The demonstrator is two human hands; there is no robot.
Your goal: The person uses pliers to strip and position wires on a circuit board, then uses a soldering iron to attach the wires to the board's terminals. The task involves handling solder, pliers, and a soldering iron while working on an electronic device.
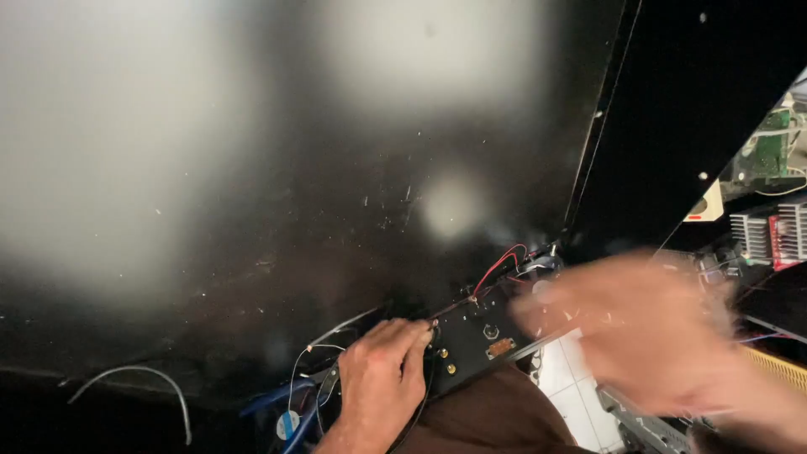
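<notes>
A narrow black circuit board (483, 336) with small brass fittings lies tilted near the bottom centre, at the edge of a glossy black panel (336, 210). Red and black wires (498, 265) run from its upper end. My left hand (380, 380) rests on the board's left end, fingertips curled over its edge. My right hand (651, 332) is a motion blur just right of the board; what it holds, if anything, cannot be made out.
A grey cable (143, 378) curves over the panel at lower left. Blue-handled pliers (290, 412) lie under my left wrist. Finned heat sinks (769, 235) and a green circuit board (769, 151) sit at far right. White floor tiles (572, 395) show below.
</notes>
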